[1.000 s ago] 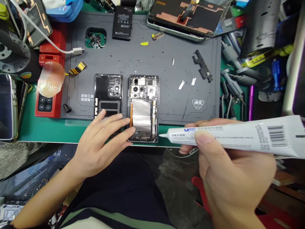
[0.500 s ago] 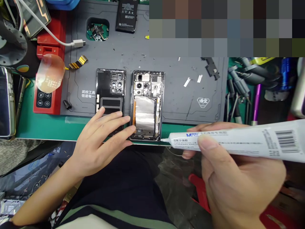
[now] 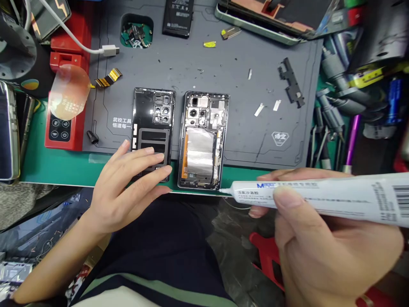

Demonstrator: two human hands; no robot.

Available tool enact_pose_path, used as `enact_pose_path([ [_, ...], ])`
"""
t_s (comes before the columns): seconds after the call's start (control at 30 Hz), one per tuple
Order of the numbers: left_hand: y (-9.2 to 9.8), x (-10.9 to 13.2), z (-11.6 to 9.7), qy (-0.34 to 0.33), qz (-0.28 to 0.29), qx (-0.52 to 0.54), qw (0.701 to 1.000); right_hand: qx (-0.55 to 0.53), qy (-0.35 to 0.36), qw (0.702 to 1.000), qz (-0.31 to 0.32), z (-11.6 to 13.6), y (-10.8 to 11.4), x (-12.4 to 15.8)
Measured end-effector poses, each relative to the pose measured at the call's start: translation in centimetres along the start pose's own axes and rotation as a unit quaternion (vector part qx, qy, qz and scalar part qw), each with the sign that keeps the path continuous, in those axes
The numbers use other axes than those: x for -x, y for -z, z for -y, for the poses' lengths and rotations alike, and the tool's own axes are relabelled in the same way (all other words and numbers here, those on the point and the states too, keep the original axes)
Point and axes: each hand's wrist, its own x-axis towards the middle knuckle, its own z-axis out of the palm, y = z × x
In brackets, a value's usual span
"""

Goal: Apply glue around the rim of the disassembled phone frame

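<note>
An opened phone (image 3: 204,140) lies at the middle of the bench's front edge, its cameras and silvery battery bay facing up. Left of it, a black back cover (image 3: 148,106) lies with its inner side up. Spread fingers of my left hand (image 3: 124,192) rest over the lower part of the cover and hold nothing. My right hand (image 3: 313,226) grips a white glue tube (image 3: 306,198) between thumb and fingers. The tube's narrow tip points left and is at the phone's lower right corner; whether it touches is too small to tell.
A grey mat (image 3: 243,140) carries a battery (image 3: 177,17), a flex cable (image 3: 110,78), a black bracket (image 3: 290,83) and small scraps. At left stands a red device (image 3: 64,136) near a white cable plug (image 3: 110,50). Screwdrivers and a purple tool (image 3: 352,140) lie at right.
My left hand has shifted off the phone's left edge, slightly left. The view has moved a little, so the phone and the tube appear further right. The tube tip stays at the corner.
</note>
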Motion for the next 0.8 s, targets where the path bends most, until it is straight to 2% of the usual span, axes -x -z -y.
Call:
enact_pose_path([
  [0.8,0.5,0.8,0.7,-0.007,-0.06,0.0,0.998,0.012,0.007,1.0,0.027,0.5,-1.2,0.2],
])
